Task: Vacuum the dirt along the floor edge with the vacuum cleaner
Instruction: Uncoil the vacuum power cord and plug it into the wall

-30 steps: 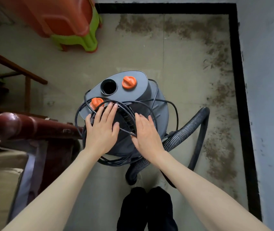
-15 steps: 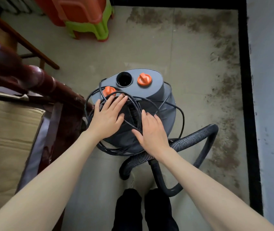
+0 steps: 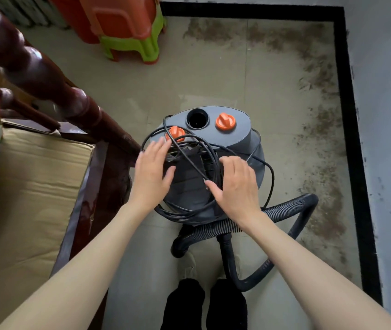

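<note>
A grey vacuum cleaner (image 3: 225, 139) stands on the tiled floor (image 3: 189, 75) in the middle of the view, just in front of the person's black-socked feet (image 3: 204, 303). Its top carries two orange knobs (image 3: 225, 121) and an open round port (image 3: 197, 118). A black power cord (image 3: 269, 172) lies in loose loops over the top and hangs down the near side.

The left hand (image 3: 150, 173) rests flat on the left of the vacuum's top, fingers straight and together, thumb spread toward the middle; its grip is apart and holds nothing. The right hand (image 3: 236, 188) lies on the right of the top with fingers slightly bent over the cord loops, thumb pointing left; its grip is also apart, not clamped round the cord.

A ribbed black hose (image 3: 282, 208) leaves the base under the right wrist, loops out to the right and curls back along the floor near the feet.

Brown dirt (image 3: 320, 110) is strewn along the far and right edges of the floor, beside the black skirting (image 3: 354, 139) at the foot of the wall. To the left are a dark wooden bedpost (image 3: 47, 75) and a tan mattress (image 3: 23, 198). Stacked orange and green plastic stools (image 3: 127, 27) stand at the far left.
</note>
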